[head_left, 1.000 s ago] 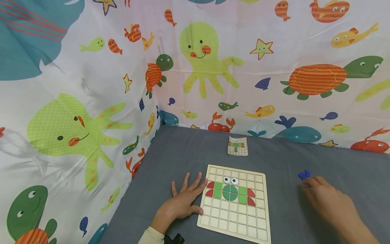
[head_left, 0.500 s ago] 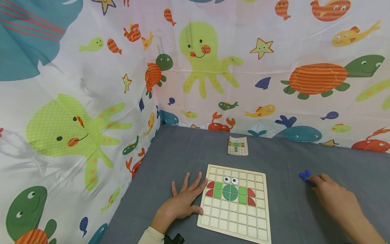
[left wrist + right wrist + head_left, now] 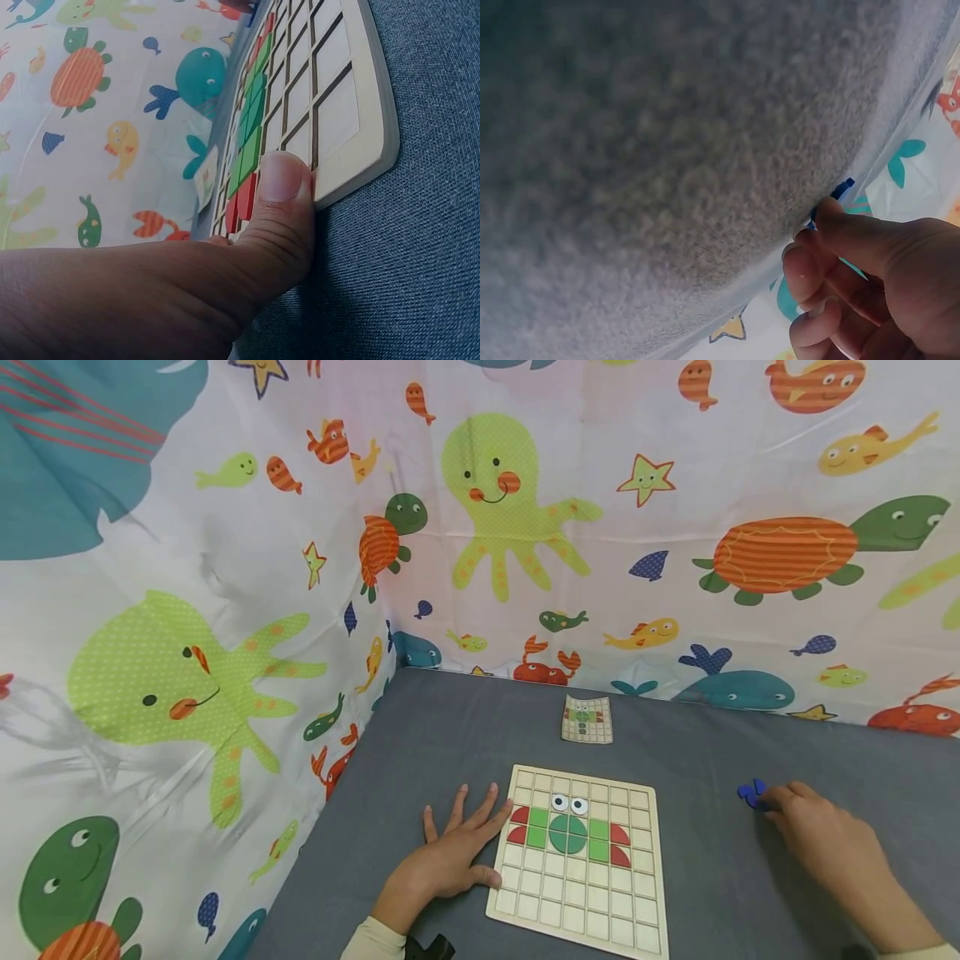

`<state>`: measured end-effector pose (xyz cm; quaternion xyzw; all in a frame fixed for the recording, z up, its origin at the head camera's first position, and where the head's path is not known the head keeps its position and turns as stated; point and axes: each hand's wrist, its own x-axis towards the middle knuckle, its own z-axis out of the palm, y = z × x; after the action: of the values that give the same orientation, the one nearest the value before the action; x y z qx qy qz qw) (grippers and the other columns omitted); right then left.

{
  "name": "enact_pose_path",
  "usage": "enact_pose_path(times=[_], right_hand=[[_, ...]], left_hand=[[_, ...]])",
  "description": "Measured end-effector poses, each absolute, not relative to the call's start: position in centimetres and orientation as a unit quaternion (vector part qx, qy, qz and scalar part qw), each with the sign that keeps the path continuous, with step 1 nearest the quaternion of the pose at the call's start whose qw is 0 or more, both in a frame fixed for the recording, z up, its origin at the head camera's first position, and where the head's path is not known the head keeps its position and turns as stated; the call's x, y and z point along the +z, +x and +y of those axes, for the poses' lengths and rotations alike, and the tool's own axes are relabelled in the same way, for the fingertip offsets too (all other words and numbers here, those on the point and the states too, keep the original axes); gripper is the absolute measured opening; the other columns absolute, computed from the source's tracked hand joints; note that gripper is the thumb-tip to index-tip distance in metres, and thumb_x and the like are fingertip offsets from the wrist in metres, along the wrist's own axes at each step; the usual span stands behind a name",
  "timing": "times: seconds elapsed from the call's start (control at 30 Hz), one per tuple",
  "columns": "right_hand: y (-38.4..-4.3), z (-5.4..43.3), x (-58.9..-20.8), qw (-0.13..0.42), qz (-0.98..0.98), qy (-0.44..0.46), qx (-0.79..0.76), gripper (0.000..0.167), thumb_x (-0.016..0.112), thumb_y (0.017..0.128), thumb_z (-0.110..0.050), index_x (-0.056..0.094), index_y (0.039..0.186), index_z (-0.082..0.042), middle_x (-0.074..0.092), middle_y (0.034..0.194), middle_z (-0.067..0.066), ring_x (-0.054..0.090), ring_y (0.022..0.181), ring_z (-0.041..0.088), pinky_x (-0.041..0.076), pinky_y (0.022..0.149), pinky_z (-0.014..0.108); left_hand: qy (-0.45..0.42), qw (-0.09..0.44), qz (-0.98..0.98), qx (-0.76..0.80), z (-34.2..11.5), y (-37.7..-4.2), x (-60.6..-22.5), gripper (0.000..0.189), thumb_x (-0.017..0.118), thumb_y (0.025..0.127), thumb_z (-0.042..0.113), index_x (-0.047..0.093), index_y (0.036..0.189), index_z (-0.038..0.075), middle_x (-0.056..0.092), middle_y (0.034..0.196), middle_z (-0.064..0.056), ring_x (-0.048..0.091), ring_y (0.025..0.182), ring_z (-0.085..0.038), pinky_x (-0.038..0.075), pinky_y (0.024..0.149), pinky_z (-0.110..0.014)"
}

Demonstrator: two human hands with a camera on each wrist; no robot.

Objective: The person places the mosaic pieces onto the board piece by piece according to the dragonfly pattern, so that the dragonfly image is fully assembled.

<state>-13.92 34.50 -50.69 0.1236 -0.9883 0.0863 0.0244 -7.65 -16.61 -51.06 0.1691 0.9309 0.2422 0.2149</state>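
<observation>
A square wooden grid board (image 3: 566,893) lies on the grey cloth, with red, light green and dark green tiles and two eye tiles set in it. My left hand (image 3: 450,860) rests spread flat at the board's left side. In the left wrist view its thumb (image 3: 281,195) touches the board's edge. Over on the right, small blue pieces (image 3: 750,792) lie in a cluster. My right hand (image 3: 821,835) is at them, thumb and forefinger pinching a blue piece (image 3: 843,189) low at the cloth. The fingertips partly hide that piece.
A small pattern card (image 3: 587,721) with a similar tile picture lies behind the board, its upper edge curled. Cloth printed with sea animals (image 3: 491,468) walls off the back and left of the grey surface (image 3: 450,727).
My right hand has shifted slightly right, its fingers closing at the blue pieces, which now sit nearer together. The left hand and the board have stayed put.
</observation>
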Motion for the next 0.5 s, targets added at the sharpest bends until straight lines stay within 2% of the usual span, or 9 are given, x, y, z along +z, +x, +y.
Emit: enact_pose_path(times=[0.23, 0.37, 0.5], right_hand=[[-15.1, 35.4, -50.8, -0.011, -0.988, 0.112, 0.106, 0.020, 0.083, 0.090, -0.010, 0.071, 0.104, 0.000, 0.069, 0.097, 0.017, 0.070, 0.083, 0.040, 0.055, 0.059, 0.060], [-16.0, 36.3, -51.0, -0.046, -0.984, 0.107, 0.134, 0.023, 0.083, 0.090, -0.013, 0.070, 0.102, 0.002, 0.068, 0.089, 0.011, 0.067, 0.079, 0.030, 0.057, 0.062, 0.055], [-16.5, 36.8, -51.1, -0.071, -0.981, 0.103, 0.146, 0.025, 0.082, 0.092, -0.016, 0.069, 0.099, 0.003, 0.065, 0.083, 0.006, 0.062, 0.074, 0.022, 0.054, 0.059, 0.046]], left_hand=[[0.167, 0.216, 0.931, 0.242, -16.6, -7.7, -51.0, 0.106, 0.078, 0.086, 0.046, 0.016, 0.171, 0.037, 0.001, 0.179, 0.004, -0.014, 0.162, -0.040, -0.012, 0.112, -0.086], [0.169, 0.216, 0.931, 0.241, -16.6, -7.6, -50.8, 0.106, 0.078, 0.086, 0.046, 0.017, 0.171, 0.036, 0.002, 0.179, 0.003, -0.014, 0.162, -0.041, -0.011, 0.112, -0.086], [0.169, 0.218, 0.931, 0.240, -16.6, -7.6, -50.8, 0.106, 0.078, 0.086, 0.046, 0.016, 0.171, 0.037, 0.002, 0.179, 0.003, -0.014, 0.162, -0.041, -0.011, 0.111, -0.086]])
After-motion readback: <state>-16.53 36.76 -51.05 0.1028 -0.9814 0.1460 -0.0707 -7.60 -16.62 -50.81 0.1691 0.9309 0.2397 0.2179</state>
